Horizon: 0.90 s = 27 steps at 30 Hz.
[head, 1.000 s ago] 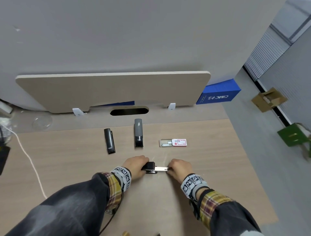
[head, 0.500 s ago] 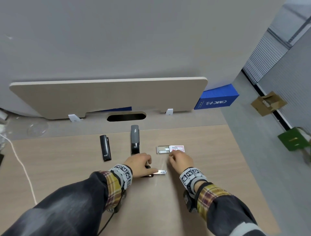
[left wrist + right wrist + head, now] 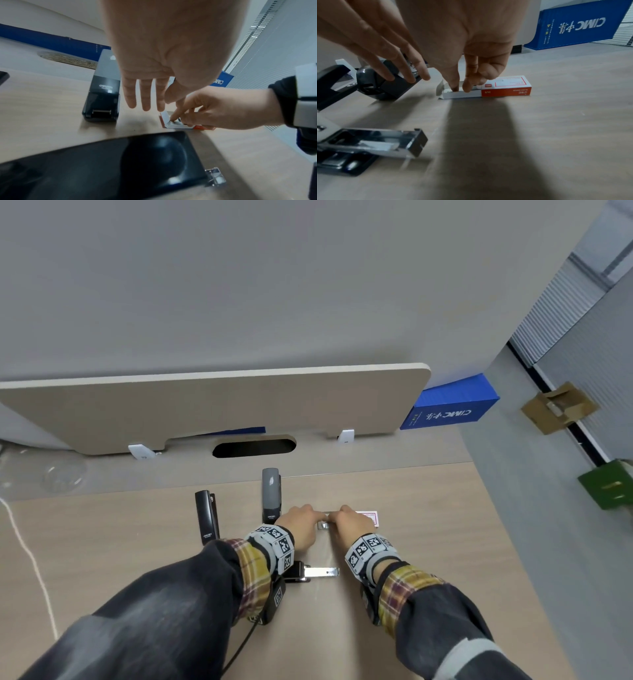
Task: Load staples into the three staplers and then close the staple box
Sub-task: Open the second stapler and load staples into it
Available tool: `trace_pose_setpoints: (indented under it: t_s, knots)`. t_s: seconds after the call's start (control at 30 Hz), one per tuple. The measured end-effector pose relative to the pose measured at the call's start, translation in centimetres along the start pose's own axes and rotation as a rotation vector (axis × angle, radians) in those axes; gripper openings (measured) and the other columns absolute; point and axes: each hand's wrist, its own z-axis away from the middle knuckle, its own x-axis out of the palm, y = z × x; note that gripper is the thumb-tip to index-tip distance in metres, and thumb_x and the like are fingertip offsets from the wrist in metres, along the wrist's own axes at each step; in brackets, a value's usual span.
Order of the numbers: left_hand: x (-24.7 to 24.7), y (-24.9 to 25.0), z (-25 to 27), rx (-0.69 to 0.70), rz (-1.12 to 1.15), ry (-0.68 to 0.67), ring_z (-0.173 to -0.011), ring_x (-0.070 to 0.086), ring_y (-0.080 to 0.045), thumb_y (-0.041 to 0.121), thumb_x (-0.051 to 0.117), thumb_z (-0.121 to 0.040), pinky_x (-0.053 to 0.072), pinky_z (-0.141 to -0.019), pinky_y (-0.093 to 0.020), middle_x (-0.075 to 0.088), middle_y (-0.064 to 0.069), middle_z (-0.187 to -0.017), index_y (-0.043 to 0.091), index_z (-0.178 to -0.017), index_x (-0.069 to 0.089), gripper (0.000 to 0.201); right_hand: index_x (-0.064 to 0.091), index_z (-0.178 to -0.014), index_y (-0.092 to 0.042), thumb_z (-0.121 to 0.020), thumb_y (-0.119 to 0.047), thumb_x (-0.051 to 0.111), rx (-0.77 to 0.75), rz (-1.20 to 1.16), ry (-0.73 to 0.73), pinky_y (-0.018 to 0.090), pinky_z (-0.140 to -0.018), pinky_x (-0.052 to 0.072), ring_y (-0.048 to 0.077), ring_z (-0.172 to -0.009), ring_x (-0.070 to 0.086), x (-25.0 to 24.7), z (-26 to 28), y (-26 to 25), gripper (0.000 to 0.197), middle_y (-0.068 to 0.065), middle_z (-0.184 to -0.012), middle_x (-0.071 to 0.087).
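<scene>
Staple box (image 3: pixel 505 86), apparently under right fingertips (image 3: pixel 454 88)

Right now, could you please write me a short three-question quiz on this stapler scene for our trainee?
1. True or false: the staple box has its inner tray slid out.
2. Which hand has fingertips in the tray? A) left hand B) right hand C) neither
3. Fill in: the opened stapler with its metal magazine exposed lies ____ the person than the grey stapler.

Key:
1. True; the white tray sticks out of the red sleeve.
2. B; the right hand's fingertips reach into the tray, while the left hand's fingers are straight beside it.
3. Nearer to.
</scene>
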Motion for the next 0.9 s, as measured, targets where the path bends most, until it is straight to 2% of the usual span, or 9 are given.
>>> trace_pose_setpoints:
  t_s: [0.1, 0.2, 0.3, 0.43, 0.57, 0.77, 0.9]
  knots:
    - [0.2, 0.0, -1.1, -0.024, -0.048, -0.054, -0.119, 0.046, -0.031, 0.002, 0.034, -0.088, 0.044, -0.098, -0.046, 0.048, -0.008, -0.130, 0.038, -0.140, 0.042, 0.064, 0.064, -0.110, -0.020, -0.090, -0.017, 0.048, 0.017, 0.013, 0.021, 0.035, -0.082, 0.048, 0.033, -0.099, 0.061, 0.1, -0.9, 0.0, 0.026, 0.009, -0.106, 0.059]
    - [0.5, -0.5, -2.0, -0.065, -0.051, -0.096, -0.123, 0.043, -0.032, 0.003, 0.037, -0.087, 0.042, -0.100, -0.046, 0.046, -0.007, -0.136, 0.031, -0.139, 0.046, 0.059, 0.069, -0.101, -0.018, -0.087, -0.018, 0.050, 0.021, 0.035, 0.024, 0.035, -0.080, 0.049, 0.033, -0.096, 0.063, -0.1, -1.4, 0.1, 0.023, 0.008, -0.105, 0.063]
    - [0.9, -0.9, -2.6, -0.092, -0.047, -0.106, -0.122, 0.043, -0.030, 0.009, 0.041, -0.087, 0.042, -0.100, -0.045, 0.045, -0.005, -0.135, 0.023, -0.130, 0.053, 0.047, 0.068, -0.098, -0.018, -0.087, -0.020, 0.051, -0.024, 0.074, 0.027, 0.035, -0.078, 0.050, 0.032, -0.092, 0.063, -0.2, -1.8, 0.2, 0.020, 0.006, -0.102, 0.063]
    - [1.0, -1.0, -2.8, -0.092, -0.074, -0.087, -0.120, 0.041, -0.029, 0.010, 0.043, -0.088, 0.043, -0.098, -0.045, 0.042, -0.004, -0.134, 0.013, -0.119, 0.057, 0.034, 0.065, -0.098, -0.015, -0.089, -0.022, 0.052, -0.114, 0.133, 0.026, 0.035, -0.073, 0.045, 0.032, -0.094, 0.060, -0.4, -2.0, 0.4, 0.018, 0.008, -0.102, 0.057]
    - [1.1, -1.1, -2.9, -0.071, -0.103, -0.062, -0.119, 0.040, -0.029, 0.010, 0.042, -0.089, 0.043, -0.098, -0.046, 0.041, -0.004, -0.133, 0.010, -0.118, 0.057, 0.033, 0.063, -0.103, -0.011, -0.089, -0.022, 0.054, -0.188, 0.183, 0.004, 0.034, -0.070, 0.035, 0.031, -0.103, 0.050, -0.4, -2.0, 0.1, 0.020, 0.011, -0.111, 0.052]
    - [1.4, -1.3, -2.8, -0.055, -0.111, -0.050, -0.117, 0.039, -0.028, 0.008, 0.042, -0.089, 0.044, -0.096, -0.044, 0.041, -0.003, -0.132, 0.009, -0.118, 0.058, 0.033, 0.058, -0.103, -0.007, -0.088, -0.013, 0.051, -0.175, 0.202, 0.027, 0.042, -0.072, 0.045, 0.034, -0.100, 0.053, 0.7, -1.9, -0.4, 0.017, 0.012, -0.110, 0.051]
    - [1.3, -1.3, -2.6, -0.046, -0.123, -0.067, -0.119, 0.038, -0.028, 0.007, 0.043, -0.089, 0.043, -0.097, -0.043, 0.040, -0.004, -0.133, 0.009, -0.118, 0.058, 0.033, 0.054, -0.103, -0.009, -0.087, -0.017, 0.052, -0.173, 0.147, 0.051, 0.041, -0.070, 0.044, 0.034, -0.096, 0.056, 0.7, -1.5, -0.5, 0.017, 0.012, -0.106, 0.056]
